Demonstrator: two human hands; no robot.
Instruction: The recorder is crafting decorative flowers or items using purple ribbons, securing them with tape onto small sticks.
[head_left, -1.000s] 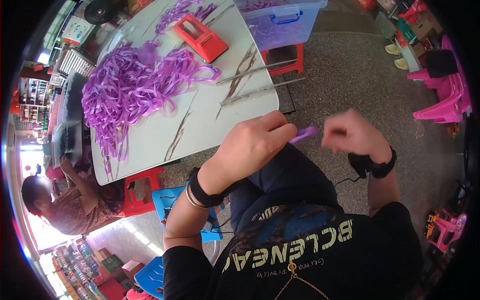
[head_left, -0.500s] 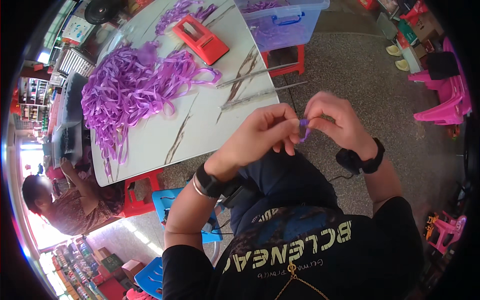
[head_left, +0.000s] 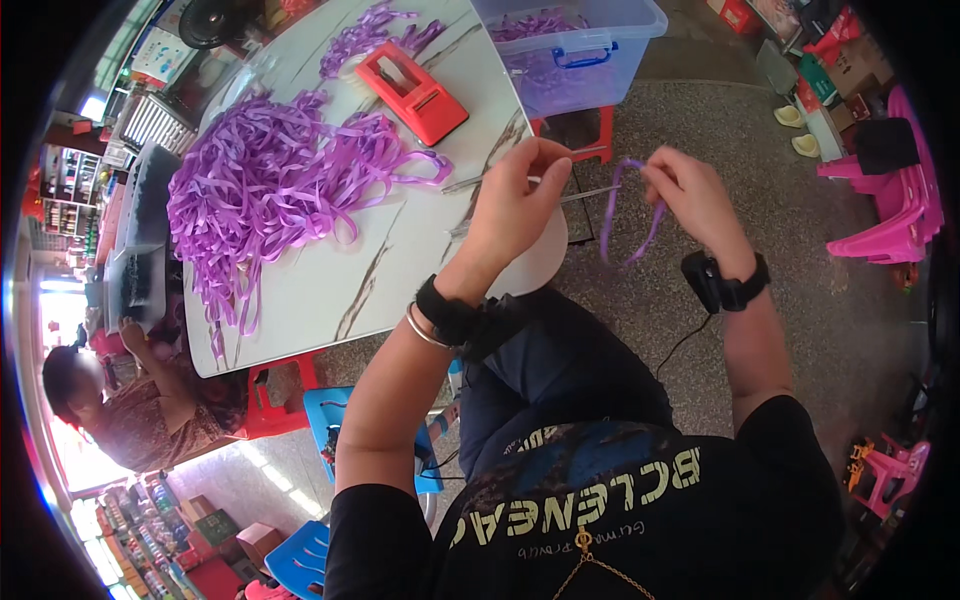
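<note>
My right hand (head_left: 690, 197) pinches a loop of narrow purple ribbon (head_left: 609, 218), which hangs out past the table edge. Part of the loop lies close to the outer end of a thin metal rod (head_left: 603, 190); whether they touch I cannot tell. Over the rods at the table's edge is my left hand (head_left: 520, 200), its fingers curled and closed. Something pale shows at its fingertips, but what it grips is hidden. A second thin rod (head_left: 463, 186) runs under that hand, roughly alongside the first.
On the marble-patterned table (head_left: 330, 290) lies a large heap of purple ribbon loops (head_left: 260, 190). A red tape dispenser (head_left: 412, 95) stands beside it. Beyond the table's far corner, a clear plastic bin (head_left: 590, 75) with ribbon sits on a red stool (head_left: 590, 130). A person (head_left: 140, 400) sits at the left.
My hands have moved apart and away from me. The left went to the rods at the table edge; the right rose, and the purple ribbon now hangs from it as an open loop.
</note>
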